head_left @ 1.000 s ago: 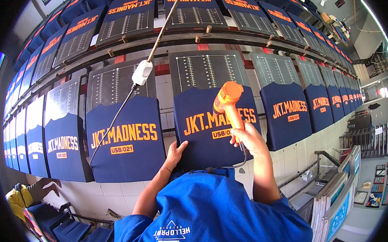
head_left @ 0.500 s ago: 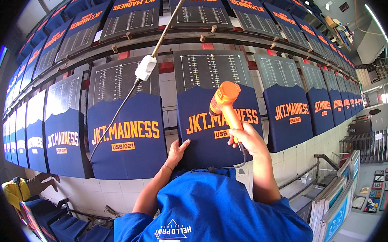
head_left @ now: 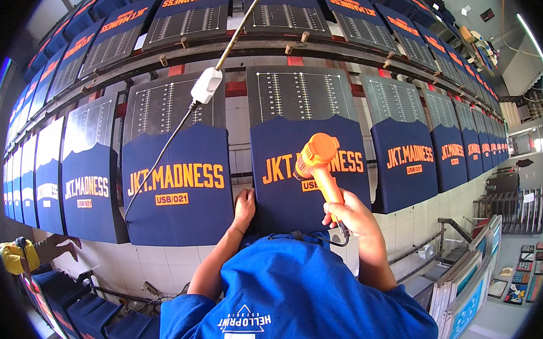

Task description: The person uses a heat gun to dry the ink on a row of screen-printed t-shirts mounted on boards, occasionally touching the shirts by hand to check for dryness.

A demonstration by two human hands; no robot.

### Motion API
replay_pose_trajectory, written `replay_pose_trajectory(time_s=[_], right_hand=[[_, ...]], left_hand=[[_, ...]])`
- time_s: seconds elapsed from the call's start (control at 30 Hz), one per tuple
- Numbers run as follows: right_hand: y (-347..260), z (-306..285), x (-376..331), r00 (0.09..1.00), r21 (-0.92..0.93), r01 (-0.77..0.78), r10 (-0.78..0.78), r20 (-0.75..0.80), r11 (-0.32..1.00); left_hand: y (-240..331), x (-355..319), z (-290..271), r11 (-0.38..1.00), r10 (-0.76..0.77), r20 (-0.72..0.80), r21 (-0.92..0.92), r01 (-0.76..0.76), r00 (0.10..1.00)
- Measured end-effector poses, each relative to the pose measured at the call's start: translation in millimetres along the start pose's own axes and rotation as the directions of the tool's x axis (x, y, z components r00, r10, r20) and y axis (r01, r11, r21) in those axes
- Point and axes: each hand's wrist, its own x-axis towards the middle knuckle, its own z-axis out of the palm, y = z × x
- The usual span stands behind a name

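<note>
My right hand point(head_left: 353, 214) is closed round the handle of an orange heat gun point(head_left: 321, 161), its nozzle tilted down and left over a navy T-shirt point(head_left: 285, 205). The gun covers part of the shirt's orange lettering. This shirt is stretched over a dark printing board point(head_left: 301, 94), whose bare far end carries white ruled marks. At the board's left edge, my left hand point(head_left: 244, 209) grips the side near the shirt's hem; some of its fingers are hidden. A black cord trails from the gun's handle beside my right wrist.
A white plug connector point(head_left: 207, 85) hangs on a cable crossing above the neighbouring shirt board point(head_left: 179, 217) on the left. Rows of similar boards run both ways and opposite, beyond a rail point(head_left: 240, 45). Framed screens point(head_left: 468, 294) lean at lower right. Another person's yellow garment point(head_left: 18, 256) shows at left.
The heat gun and my right hand have shifted slightly down and right over the shirt. My left hand has drawn in from the shirt's surface to the board's side, its thumb no longer stretched over the cloth.
</note>
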Motion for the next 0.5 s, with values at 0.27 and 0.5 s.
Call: replay_pose_trajectory(time_s=[0.27,0.5], right_hand=[[0.1,7.5,7.6,0.998,-0.025,-0.022,0.023,0.067,0.999],[-11.8,12.7,32.1,0.997,-0.04,0.049,-0.046,0.06,0.998]], left_hand=[[-0.3,-0.3,3.5,0.989,0.096,0.017,0.107,-0.097,0.995],[-5.1,2.3,3.3,0.984,0.116,0.031,0.133,-0.119,0.993]])
